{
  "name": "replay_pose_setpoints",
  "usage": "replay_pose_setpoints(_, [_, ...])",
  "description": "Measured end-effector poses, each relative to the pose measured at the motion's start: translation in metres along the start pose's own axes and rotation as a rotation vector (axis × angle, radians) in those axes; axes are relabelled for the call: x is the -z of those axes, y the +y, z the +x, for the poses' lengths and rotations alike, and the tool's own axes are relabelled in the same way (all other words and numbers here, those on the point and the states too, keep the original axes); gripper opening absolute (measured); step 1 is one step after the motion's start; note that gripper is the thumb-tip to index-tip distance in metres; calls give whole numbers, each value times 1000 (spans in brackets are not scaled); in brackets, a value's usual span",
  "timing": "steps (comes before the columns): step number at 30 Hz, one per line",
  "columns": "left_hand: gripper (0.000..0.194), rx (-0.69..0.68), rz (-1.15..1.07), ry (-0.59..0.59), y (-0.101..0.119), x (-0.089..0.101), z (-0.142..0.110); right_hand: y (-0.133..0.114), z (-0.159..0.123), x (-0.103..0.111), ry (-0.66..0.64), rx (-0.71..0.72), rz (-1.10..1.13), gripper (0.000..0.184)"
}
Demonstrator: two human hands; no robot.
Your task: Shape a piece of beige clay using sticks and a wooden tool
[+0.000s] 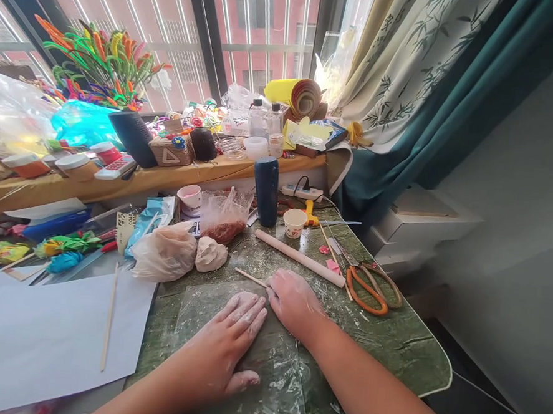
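In the head view, the left hand (241, 326) is lying palm down on a clear sheet (192, 311), fingers close together and thumb apart, seemingly steadying the sheet; whether anything is hiding underneath, I cannot tell. The right hand (294, 298) is pinching the near end of a thin stick (250, 277), likely for control, leaving its free end pointing towards ten o'clock. From the hands, a clay lump (211, 255) is sitting between ten and eleven o'clock, touching a bag (165, 253). A roller (301, 258) is lying at one o'clock and scissors (367, 290) are resting between two and three, perhaps for easy reach across the worktop (403, 346). White paper (62, 337) is lying at nine.
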State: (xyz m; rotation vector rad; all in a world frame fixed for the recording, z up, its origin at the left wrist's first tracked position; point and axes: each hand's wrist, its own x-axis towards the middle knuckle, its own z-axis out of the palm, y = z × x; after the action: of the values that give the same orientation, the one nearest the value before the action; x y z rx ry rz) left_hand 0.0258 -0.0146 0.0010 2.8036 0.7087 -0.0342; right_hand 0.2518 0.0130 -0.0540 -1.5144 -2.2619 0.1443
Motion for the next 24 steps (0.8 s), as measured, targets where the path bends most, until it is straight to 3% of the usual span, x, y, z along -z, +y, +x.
replay_pose_setpoints(3, [92, 12, 28, 97, -12, 5, -5, 1, 0, 0, -8, 13, 0, 10])
replay_pose_setpoints(6, [79, 177, 49, 383, -32, 12, -9, 0, -3, 5, -8, 30, 0, 12])
replay_pose_setpoints(8, [70, 228, 59, 472, -44, 13, -10, -2, -5, 10, -2, 69, 9, 14])
replay_pose_setpoints(13, [62, 210, 59, 359, -56, 2, -7, -6, -6, 15, -36, 177, 65, 16])
replay_pose_setpoints(18, [60, 173, 1, 200, -57, -6, -6, -6, -4, 14, -59, 155, 140, 15])
replay_pose_setpoints(24, [57, 184, -45, 141, -60, -8, -6, -7, -8, 22, -90, 128, 210, 28])
